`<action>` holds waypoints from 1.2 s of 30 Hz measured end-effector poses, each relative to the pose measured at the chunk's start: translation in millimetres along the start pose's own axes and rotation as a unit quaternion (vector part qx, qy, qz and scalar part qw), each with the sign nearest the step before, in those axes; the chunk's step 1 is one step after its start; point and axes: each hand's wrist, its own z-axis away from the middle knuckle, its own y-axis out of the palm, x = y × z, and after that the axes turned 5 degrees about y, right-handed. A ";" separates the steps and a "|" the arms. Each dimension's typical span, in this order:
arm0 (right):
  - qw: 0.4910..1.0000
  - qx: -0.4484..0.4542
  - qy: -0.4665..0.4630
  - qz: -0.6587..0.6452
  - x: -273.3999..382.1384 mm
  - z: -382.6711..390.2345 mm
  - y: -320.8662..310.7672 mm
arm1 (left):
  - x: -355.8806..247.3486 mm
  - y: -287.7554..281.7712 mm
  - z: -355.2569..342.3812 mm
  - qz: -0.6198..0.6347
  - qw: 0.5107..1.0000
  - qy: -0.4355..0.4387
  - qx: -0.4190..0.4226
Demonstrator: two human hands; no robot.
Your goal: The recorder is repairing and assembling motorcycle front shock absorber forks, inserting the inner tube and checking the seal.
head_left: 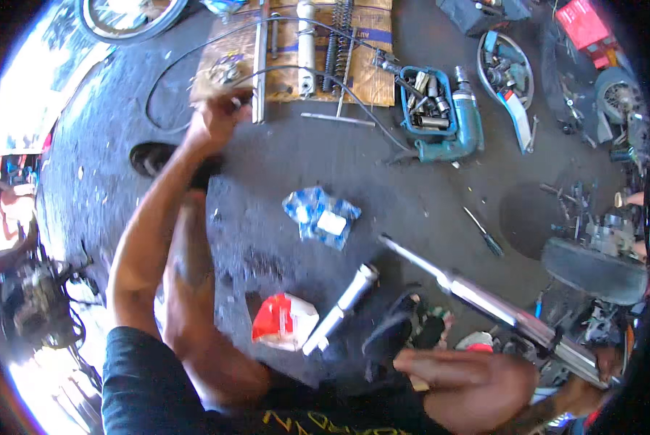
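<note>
l hand [222, 122] blurred at lower-left edge of the cardboard [287, 51], nr small metal parts [227, 70]; can't tell if it's gripping anything; r hand [589, 384] wrapped round lower-right end of long silver tube [484, 299], thin end slanting up-left twd blue wrapper [321, 215]; shorter silver tube [341, 308] beside red/white packet [285, 322]

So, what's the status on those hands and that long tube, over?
Left hand blurred near cardboard, grip unclear. Right hand holding long silver tube near one end. Blue wrapper between them.
</note>
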 end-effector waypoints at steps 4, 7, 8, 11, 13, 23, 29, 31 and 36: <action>0.985 0.121 0.080 -0.090 40.5 14.5 34.7 | -127.8 -0.3 180.2 0.216 0.975 -0.052 0.018; 0.979 0.145 0.077 -0.124 66.3 34.1 59.6 | -180.5 -4.4 273.5 0.191 0.981 0.014 0.038; 0.973 0.154 0.098 -0.144 74.7 42.0 65.0 | -193.6 -6.6 301.4 0.192 0.979 -0.010 0.063; 0.963 0.133 0.119 -0.201 105.8 63.5 79.0 | -230.0 -12.1 361.5 0.238 0.971 0.019 -0.012; 0.947 0.195 0.152 -0.205 125.9 76.4 83.8 | -246.8 -20.4 386.8 0.260 0.965 0.004 -0.042; 0.931 0.213 0.154 -0.252 197.8 120.9 87.2 | -288.3 -48.0 437.4 0.268 0.959 0.081 -0.047; 0.957 0.268 0.084 -0.075 222.2 108.6 87.3 | -303.9 -37.8 433.2 0.214 0.956 0.188 -0.069; 0.949 0.296 0.102 -0.022 225.9 102.9 86.0 | -308.1 -28.7 431.8 0.272 0.943 0.186 -0.053; 0.938 0.285 0.141 -0.139 209.9 101.2 61.3 | -312.5 -3.4 433.2 0.416 0.893 0.167 -0.030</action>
